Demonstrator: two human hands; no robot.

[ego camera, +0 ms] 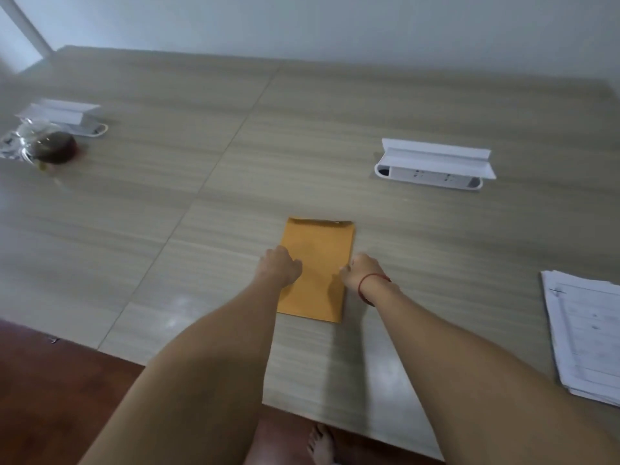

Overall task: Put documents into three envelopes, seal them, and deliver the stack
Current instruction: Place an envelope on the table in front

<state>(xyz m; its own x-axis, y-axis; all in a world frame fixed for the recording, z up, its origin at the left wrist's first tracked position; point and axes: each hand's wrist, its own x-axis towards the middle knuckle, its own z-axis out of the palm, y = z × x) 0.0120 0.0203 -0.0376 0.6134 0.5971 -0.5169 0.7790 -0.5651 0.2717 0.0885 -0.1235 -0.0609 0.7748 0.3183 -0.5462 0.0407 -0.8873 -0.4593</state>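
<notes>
An orange envelope [318, 260] lies flat near the middle of the wooden table [201, 182], its flap end pointing away from me. My left hand [280, 266] grips its left edge with curled fingers. My right hand [360, 271], with a red string round the wrist, grips the right edge the same way. I cannot tell whether more envelopes lie under the top one. A stack of white printed documents [587, 333] sits at the table's right edge, apart from both hands.
A white socket box with a raised lid [432, 166] sits behind the envelope to the right, and another [63, 115] at the far left. A clear plastic bag with a dark round object [50, 146] lies beside it. The reddish floor [50, 397] and a bare foot [320, 444] show below the table's near edge.
</notes>
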